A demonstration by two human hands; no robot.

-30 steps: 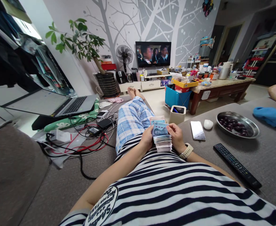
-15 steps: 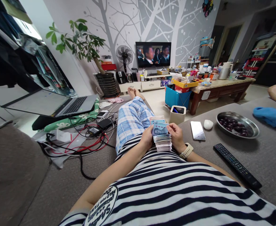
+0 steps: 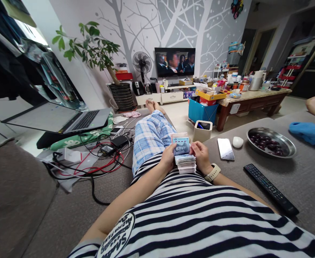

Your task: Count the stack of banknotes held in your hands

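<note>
A thick stack of mixed banknotes (image 3: 185,164) rests on my lap, over the striped shirt and checked blue trousers. My left hand (image 3: 168,157) grips a blue-green banknote (image 3: 181,146) at its left edge, with a pinkish note (image 3: 175,137) showing behind it. My right hand (image 3: 201,156) presses against the right side of the notes, its fingers curled over them. A pale smartwatch (image 3: 212,172) sits on the wrist of that arm. The lower part of the stack is partly hidden by the notes above it.
To my right on the grey sofa lie a smartphone (image 3: 225,149), a small white object (image 3: 237,142), a remote control (image 3: 270,189) and a metal bowl of dark fruit (image 3: 271,142). Cables and a laptop (image 3: 87,121) are on my left.
The blue-green note now stands more tilted and apart from the stack, with a light blue note lying lower on top. The television picture has changed.
</note>
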